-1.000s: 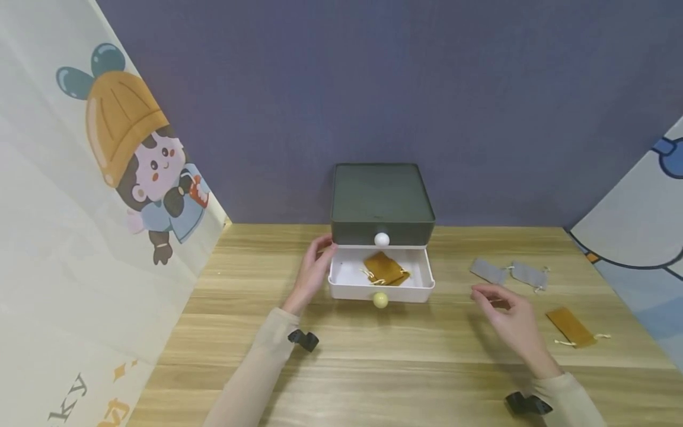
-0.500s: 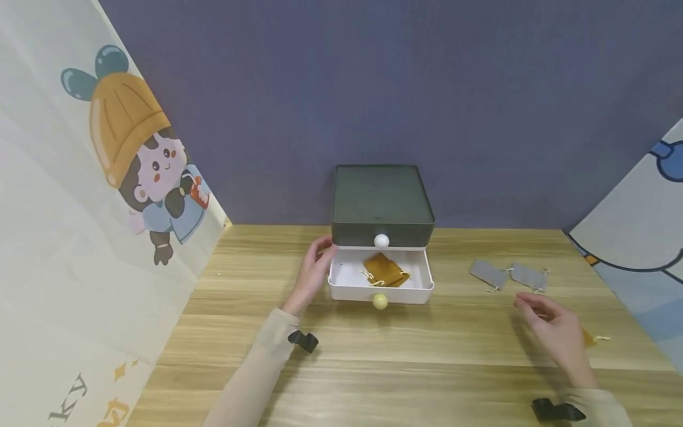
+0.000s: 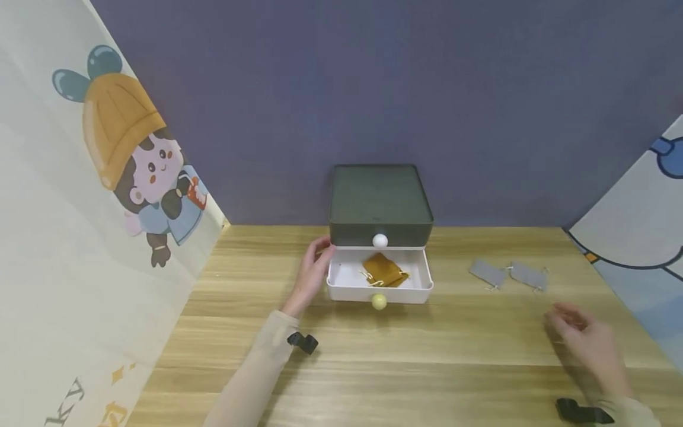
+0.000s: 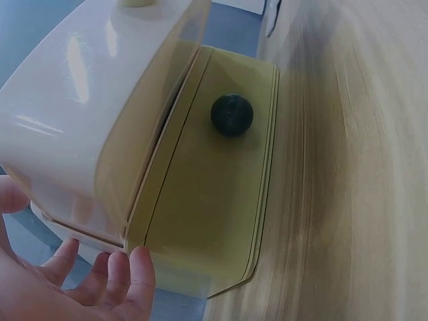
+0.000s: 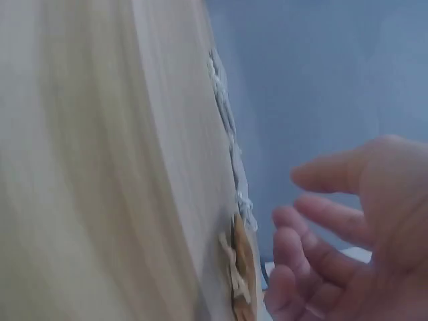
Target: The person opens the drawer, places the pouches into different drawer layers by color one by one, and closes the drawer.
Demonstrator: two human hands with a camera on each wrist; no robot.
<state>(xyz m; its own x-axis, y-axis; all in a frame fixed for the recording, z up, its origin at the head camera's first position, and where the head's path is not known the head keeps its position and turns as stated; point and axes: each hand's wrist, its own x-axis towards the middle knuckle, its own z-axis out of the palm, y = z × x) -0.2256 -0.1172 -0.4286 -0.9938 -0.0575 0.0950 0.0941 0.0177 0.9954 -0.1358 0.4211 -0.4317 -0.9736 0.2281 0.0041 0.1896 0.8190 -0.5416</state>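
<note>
The left hand [image 3: 312,276] is resting against the left side of the drawer box [image 3: 380,204] at centre frame, fingers [image 4: 137,277] straight and slightly apart, clamped on nothing. The white drawer [image 3: 380,287] is standing pulled out below the dark top, and a brown pouch [image 3: 385,270] is lying inside it. Lower right of the frame, the right hand [image 3: 592,347] is hovering just over the worktop [image 3: 427,356], fingers [image 5: 321,217] loosely spread and holding nothing. In the right wrist view a second brown pouch [image 5: 242,267] is lying on the wood just beside those fingers; whether they are touching it, one cannot tell. Two grey pouches [image 3: 507,274] are lying side by side further up, right of the drawer.
</note>
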